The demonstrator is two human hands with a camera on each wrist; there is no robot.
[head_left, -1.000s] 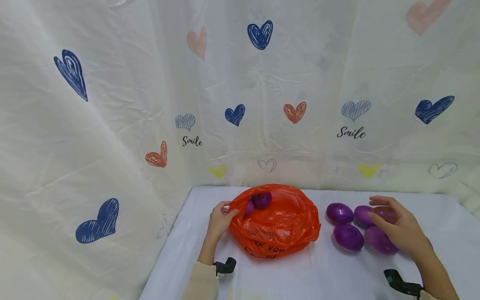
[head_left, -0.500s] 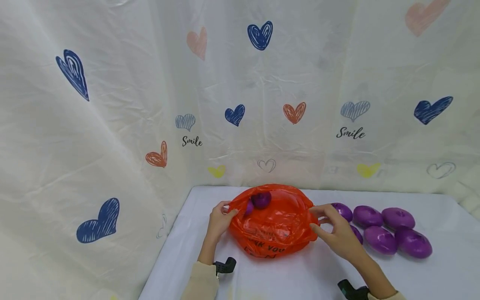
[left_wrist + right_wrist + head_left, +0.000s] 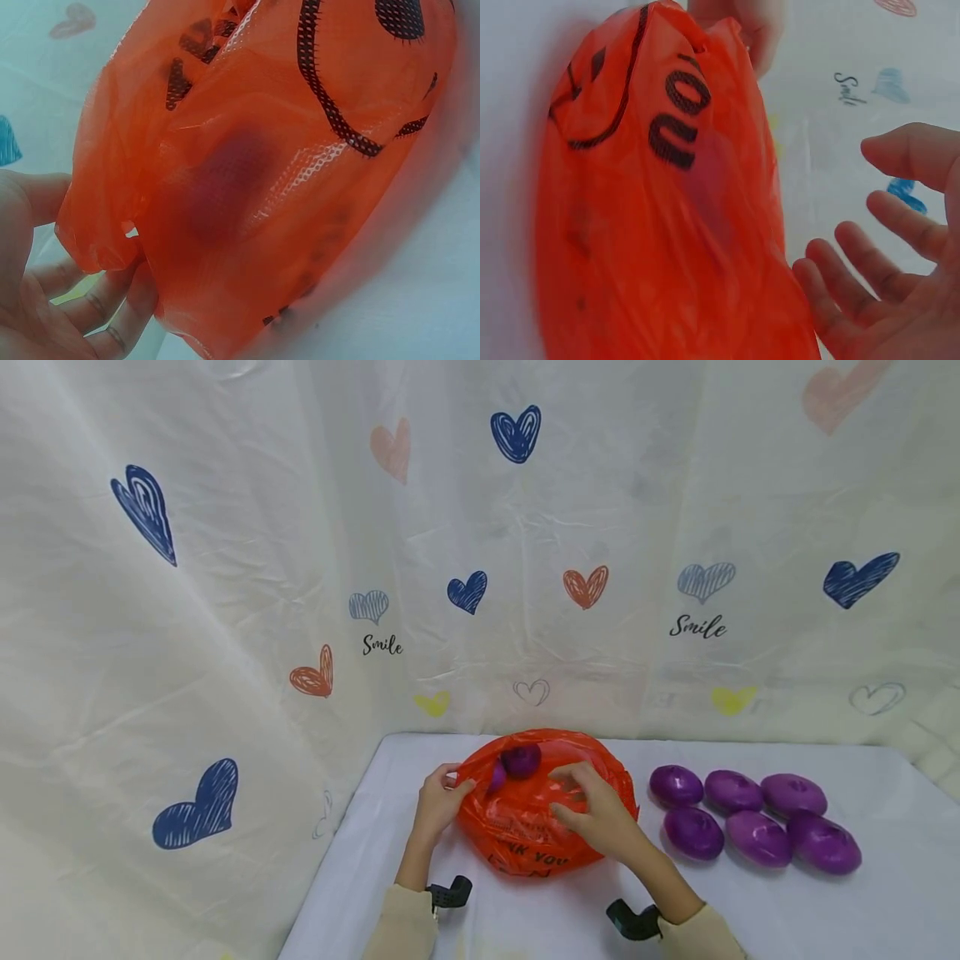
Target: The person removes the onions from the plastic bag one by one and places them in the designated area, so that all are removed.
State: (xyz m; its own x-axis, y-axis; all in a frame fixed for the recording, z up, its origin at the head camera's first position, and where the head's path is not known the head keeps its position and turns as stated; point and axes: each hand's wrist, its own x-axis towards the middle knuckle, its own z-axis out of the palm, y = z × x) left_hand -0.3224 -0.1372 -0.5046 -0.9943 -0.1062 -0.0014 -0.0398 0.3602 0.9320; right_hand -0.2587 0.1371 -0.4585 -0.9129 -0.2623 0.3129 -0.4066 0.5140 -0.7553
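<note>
A red-orange plastic bag (image 3: 536, 839) with black print stands on the white table, its mouth facing up. Two shiny purple, onion-like round things (image 3: 522, 761) show inside its left part. My left hand (image 3: 440, 797) pinches the bag's left rim; in the left wrist view, the thumb and fingers (image 3: 94, 306) hold the thin plastic edge. My right hand (image 3: 597, 814) is over the bag's right side, holding nothing, with fingers spread and slightly bent. The right wrist view has its fingers (image 3: 855, 277) beside the bag's rim, apart from the thumb.
Several more purple onion-like things (image 3: 759, 839) lie in two rows on the table (image 3: 757, 918) to the right of the bag. Behind the table hangs a pale sheet (image 3: 630, 527) printed with hearts and "Smile".
My right hand has moved left from above the purple things to over the bag, uncovering the group at the right. My left hand has stayed at the bag's left rim.
</note>
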